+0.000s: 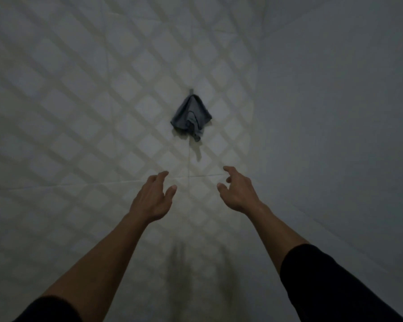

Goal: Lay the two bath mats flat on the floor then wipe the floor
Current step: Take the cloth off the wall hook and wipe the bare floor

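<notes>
A small grey-blue cloth point(191, 117) hangs bunched from a hook point(191, 91) on a pale tiled wall in the middle of the head view. Both my arms reach toward it. My left hand point(153, 197) is below and left of the cloth, fingers apart, holding nothing. Empty too, my right hand point(239, 190) is below and right of the cloth with its fingers spread. Neither hand touches the cloth. No bath mat is in view.
The tiled wall point(91, 112) carries a diamond pattern of light and shadow. A plain grey wall point(335, 135) meets it at a corner on the right. A dark smudge-like shadow point(179, 259) lies low between my forearms.
</notes>
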